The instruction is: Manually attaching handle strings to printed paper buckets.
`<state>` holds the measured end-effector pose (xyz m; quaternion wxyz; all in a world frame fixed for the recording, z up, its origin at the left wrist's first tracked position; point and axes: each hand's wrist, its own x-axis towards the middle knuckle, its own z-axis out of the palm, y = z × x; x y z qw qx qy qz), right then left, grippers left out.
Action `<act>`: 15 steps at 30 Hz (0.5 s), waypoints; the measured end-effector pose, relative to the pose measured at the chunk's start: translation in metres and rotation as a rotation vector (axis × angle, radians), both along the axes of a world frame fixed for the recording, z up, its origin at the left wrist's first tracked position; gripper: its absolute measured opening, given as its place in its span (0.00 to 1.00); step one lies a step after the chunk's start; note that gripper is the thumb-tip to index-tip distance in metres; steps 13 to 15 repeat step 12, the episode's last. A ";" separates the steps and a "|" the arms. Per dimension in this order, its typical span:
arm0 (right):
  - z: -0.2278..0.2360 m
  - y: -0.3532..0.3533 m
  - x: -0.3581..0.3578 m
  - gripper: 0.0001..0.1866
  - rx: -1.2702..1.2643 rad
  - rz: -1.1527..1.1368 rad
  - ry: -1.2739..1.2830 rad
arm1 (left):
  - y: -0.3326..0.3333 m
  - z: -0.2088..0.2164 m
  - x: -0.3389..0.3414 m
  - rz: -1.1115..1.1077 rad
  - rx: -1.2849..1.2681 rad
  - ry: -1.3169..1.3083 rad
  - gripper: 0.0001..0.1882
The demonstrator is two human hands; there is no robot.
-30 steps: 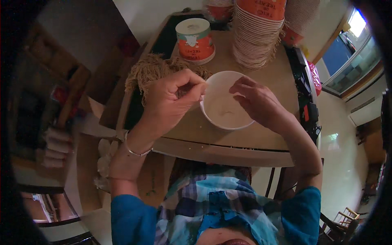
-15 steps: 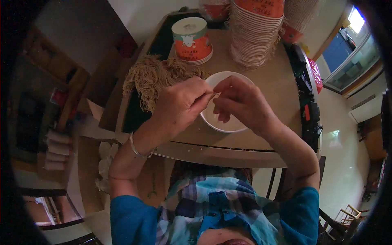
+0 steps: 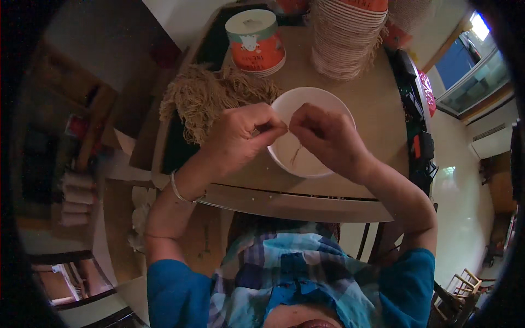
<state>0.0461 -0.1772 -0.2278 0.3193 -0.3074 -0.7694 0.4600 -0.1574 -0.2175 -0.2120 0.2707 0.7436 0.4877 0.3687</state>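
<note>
Fingertip to fingertip, my left hand (image 3: 240,134) and my right hand (image 3: 331,142) meet over a white round tub (image 3: 314,95) standing on the table. Both are closed in a pinch, apparently on a thin tan strand (image 3: 296,155), whose end dangles under my right hand inside the tub. How the strand runs between the fingers is too small to make out. Beside my left hand, a heap of tan stringy strands (image 3: 191,101) spreads over the table's left side.
Behind the heap, an orange and green paper tub (image 3: 254,52) sits upside down. A tall stack of nested tubs (image 3: 350,46) with strands hanging off it rises at the back. Black devices (image 3: 418,145) line the table's right edge. Below left is an open cardboard box (image 3: 117,218).
My right fingers have curled in more tightly, and a strand end now shows hanging beneath them. Both hands stay close together over the tub. The view has shifted slightly.
</note>
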 end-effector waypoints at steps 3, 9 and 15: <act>0.002 -0.002 -0.003 0.04 0.111 -0.005 -0.056 | 0.003 0.000 -0.005 -0.005 0.008 0.037 0.04; -0.014 0.004 -0.007 0.03 0.300 -0.014 -0.013 | 0.010 -0.005 -0.011 -0.056 0.079 0.070 0.05; -0.009 0.001 -0.008 0.08 0.280 0.010 -0.072 | 0.012 -0.007 -0.016 -0.081 0.042 0.091 0.06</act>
